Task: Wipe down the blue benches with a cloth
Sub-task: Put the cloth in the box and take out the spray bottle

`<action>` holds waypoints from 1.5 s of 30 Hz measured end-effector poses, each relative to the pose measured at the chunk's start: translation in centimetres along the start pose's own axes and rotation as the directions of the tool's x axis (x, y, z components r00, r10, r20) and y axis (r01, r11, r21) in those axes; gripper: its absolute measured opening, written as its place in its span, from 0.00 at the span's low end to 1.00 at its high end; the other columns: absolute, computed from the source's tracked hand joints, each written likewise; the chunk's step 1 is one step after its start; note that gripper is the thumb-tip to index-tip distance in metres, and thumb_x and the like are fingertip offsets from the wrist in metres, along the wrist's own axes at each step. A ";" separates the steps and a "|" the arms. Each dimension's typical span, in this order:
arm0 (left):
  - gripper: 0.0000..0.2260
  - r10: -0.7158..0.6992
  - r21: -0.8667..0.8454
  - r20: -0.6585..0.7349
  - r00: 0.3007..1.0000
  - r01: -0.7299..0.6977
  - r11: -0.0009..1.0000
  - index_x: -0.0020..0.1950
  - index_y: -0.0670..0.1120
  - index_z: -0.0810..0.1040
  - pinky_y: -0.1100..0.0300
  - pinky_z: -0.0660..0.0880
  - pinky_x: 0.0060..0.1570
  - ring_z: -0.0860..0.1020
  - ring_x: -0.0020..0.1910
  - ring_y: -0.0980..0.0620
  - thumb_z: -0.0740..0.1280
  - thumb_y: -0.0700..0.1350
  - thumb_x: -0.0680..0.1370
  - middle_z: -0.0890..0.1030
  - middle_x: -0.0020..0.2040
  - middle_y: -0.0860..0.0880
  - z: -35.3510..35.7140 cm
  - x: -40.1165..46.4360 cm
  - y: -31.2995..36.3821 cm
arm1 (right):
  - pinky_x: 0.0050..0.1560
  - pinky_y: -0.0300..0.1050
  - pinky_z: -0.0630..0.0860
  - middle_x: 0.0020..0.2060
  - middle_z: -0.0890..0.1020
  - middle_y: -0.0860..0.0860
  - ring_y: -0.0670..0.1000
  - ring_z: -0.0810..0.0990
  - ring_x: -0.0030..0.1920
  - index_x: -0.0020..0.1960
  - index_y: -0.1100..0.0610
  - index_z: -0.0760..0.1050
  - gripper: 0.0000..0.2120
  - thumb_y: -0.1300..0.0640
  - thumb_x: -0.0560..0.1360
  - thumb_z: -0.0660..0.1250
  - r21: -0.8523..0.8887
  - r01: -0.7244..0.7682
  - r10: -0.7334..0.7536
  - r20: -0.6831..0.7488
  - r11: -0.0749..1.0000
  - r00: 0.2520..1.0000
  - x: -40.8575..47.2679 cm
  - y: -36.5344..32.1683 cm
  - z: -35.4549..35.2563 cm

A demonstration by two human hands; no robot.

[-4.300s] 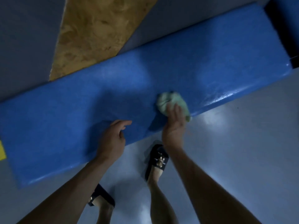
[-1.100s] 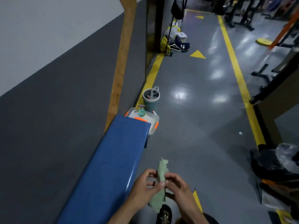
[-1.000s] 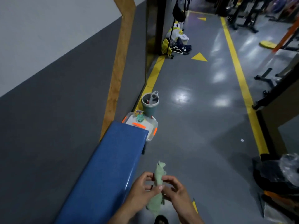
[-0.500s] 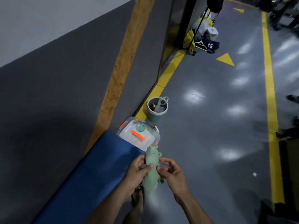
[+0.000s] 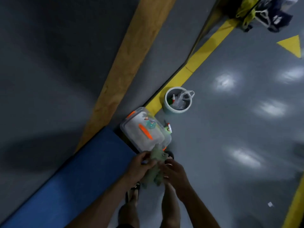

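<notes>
Low at centre of the view, just past the blue bench [image 5: 79,176] end, both hands are together on a pale green cloth [image 5: 156,168]. Left hand [image 5: 139,167] grips the cloth's upper part w/ curled fingers; right hand [image 5: 174,171] has fingers bent around its other side, pinching it, so cloth hangs bunched between the two, off the bench surface, above the floor [image 5: 230,145]. Frame is blurred, so finer finger detail can't be told. Below the hands, a sandalled foot [image 5: 133,193] and bare legs stand on the floor beside the bench's long edge. Bench runs from bottom-left corner up to its end near the hands, along a grey wall w/ a slanted wooden strip [image 5: 130,63]. Just beyond the bench end sits a clear lidded box [image 5: 143,130] w/ orange handle & clips, a small teal bottle [image 5: 150,125] on its lid. Further on, a grey round bin [image 5: 178,102] w/ plastic bag inside, next to a yellow floor line [image 5: 194,63]. Yellow triangle marking [image 5: 292,45] at upper right; bags [image 5: 263,12] piled at top edge.
</notes>
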State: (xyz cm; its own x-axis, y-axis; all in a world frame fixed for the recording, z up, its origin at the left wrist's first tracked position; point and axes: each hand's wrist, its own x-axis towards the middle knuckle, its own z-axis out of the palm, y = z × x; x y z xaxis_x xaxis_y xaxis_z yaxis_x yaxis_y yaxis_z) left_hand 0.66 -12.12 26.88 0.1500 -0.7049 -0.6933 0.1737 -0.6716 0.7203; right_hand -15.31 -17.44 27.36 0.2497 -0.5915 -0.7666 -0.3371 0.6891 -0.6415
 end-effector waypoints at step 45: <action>0.07 0.236 0.795 -0.121 0.964 -0.048 0.605 0.55 0.39 0.79 0.46 0.76 0.48 0.78 0.49 0.43 0.65 0.35 0.78 0.76 0.52 0.43 -2.1 39.2 -6.7 | 0.45 0.37 0.77 0.51 0.82 0.48 0.50 0.82 0.46 0.61 0.51 0.76 0.18 0.64 0.73 0.67 -0.449 0.100 -0.015 0.188 0.888 0.982 39.7 4.1 -6.1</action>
State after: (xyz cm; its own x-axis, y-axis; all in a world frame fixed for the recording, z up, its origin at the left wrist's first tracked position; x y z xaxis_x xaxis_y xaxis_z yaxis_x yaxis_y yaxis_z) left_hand 7.37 -34.77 -5.15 0.3034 -0.8104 -0.5012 -0.6757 -0.5538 0.4865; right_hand -12.28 -40.61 -5.54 0.4207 -0.5128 -0.7483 -0.6822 0.3649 -0.6336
